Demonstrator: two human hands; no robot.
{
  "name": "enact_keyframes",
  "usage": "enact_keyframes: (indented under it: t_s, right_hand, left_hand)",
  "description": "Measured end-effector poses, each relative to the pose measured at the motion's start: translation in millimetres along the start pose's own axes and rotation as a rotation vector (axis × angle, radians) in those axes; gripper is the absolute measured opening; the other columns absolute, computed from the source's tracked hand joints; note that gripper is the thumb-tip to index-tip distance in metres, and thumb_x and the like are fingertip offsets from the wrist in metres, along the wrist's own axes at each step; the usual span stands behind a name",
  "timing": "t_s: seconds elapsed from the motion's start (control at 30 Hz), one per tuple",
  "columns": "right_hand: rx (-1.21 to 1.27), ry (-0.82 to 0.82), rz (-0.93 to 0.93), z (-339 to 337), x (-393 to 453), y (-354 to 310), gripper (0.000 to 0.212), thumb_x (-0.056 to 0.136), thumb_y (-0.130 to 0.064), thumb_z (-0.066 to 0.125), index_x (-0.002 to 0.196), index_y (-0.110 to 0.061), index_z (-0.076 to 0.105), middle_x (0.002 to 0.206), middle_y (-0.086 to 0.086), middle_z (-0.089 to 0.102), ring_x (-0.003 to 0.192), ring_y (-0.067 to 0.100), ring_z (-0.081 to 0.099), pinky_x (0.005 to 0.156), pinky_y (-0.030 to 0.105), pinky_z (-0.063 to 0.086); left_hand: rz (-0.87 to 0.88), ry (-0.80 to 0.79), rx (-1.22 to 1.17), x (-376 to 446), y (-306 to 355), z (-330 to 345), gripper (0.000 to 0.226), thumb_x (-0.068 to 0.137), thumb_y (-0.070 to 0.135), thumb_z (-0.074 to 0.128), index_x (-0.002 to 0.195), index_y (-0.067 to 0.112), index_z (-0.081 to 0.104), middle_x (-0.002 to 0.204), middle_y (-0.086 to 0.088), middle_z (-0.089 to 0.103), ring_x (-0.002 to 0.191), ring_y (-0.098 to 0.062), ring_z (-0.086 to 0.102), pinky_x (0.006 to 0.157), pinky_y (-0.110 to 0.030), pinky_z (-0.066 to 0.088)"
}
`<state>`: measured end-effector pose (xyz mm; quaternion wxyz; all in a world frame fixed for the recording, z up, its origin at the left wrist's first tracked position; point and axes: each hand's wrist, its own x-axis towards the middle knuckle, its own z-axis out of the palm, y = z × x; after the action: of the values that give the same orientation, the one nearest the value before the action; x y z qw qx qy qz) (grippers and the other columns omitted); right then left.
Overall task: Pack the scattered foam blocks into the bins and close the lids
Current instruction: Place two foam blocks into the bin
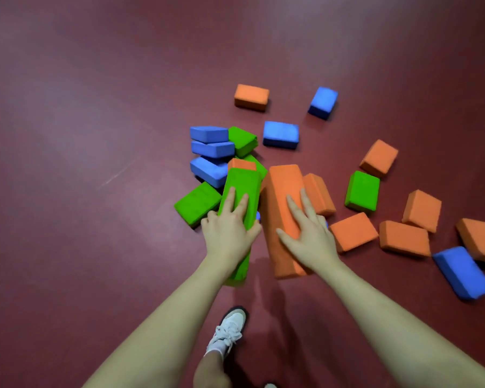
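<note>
Left hand [230,233] grips a stack of green foam blocks [242,189], thumb curled round its side; right hand [308,236] holds an orange foam block stack [282,197] likewise. Both stacks are above the red floor [81,135], among scattered blocks [280,134].

One head-worn, wide-angle view looks steeply down and forward from standing height at the dark red floor [81,135]. Both forearms reach in from the bottom edge, a shoe [230,329] sits directly below, and scattered blocks [280,134] fill the centre and right.
</note>
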<state>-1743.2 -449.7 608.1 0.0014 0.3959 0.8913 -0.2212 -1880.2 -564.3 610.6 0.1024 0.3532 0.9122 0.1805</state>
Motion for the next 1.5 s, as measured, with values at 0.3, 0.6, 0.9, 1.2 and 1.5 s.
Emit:
enact_keyframes:
  t_s: [0.3,0.6,0.9,1.2,1.5]
  right_hand:
    - [-0.075,-0.118,-0.435,-11.4,-86.2,-71.8,0.074,0.088,-0.048,0.059,0.15,-0.039,0.02,0.161,-0.011,-0.002,0.118,0.035,0.044,0.09,0.042,0.044]
    - [-0.11,-0.3,-0.858,16.6,-226.0,-127.7,0.076,0.087,-0.048,0.061,0.15,-0.039,0.02,0.162,-0.009,0.002,0.115,0.038,0.048,0.09,0.042,0.044]
    - [-0.204,-0.535,-1.337,82.4,-408.7,-243.9,0.076,0.088,-0.048,0.059,0.15,-0.042,0.016,0.162,-0.01,0.0,0.121,0.039,0.044,0.092,0.044,0.044]
    - [-0.223,-0.684,-1.742,170.4,-682.6,-354.1,0.075,0.088,-0.049,0.058,0.15,-0.04,0.018,0.162,-0.01,0.002,0.122,0.038,0.042,0.092,0.043,0.044]
    - [-0.247,-0.792,-2.021,236.3,-904.4,-422.2,0.075,0.086,-0.047,0.06,0.15,-0.04,0.02,0.161,-0.011,0.003,0.117,0.04,0.045,0.085,0.044,0.047]
  left_hand:
    - [-0.367,0.119,0.01,-154.9,-35.6,-69.8,0.065,0.086,0.053,0.054,0.146,0.04,0.031,0.159,0.012,0.013,0.109,-0.037,0.052,0.092,-0.034,0.037]
    - [-0.758,0.27,0.025,-364.7,-66.4,-99.9,0.066,0.086,0.055,0.052,0.146,0.042,0.03,0.159,0.014,0.01,0.113,-0.034,0.052,0.095,-0.034,0.038]
    - [-1.197,0.445,0.036,-603.3,-123.1,-130.4,0.065,0.086,0.056,0.053,0.146,0.041,0.031,0.159,0.015,0.012,0.116,-0.032,0.052,0.097,-0.034,0.038]
    - [-1.596,0.65,0.073,-882.8,-182.6,-154.7,0.065,0.084,0.055,0.056,0.144,0.04,0.036,0.158,0.013,0.016,0.117,-0.034,0.053,0.098,-0.039,0.04]
    - [-1.838,0.864,0.024,-1096.0,-225.9,-157.5,0.064,0.083,0.051,0.061,0.142,0.037,0.041,0.158,0.011,0.02,0.12,-0.034,0.053,0.096,-0.041,0.042]
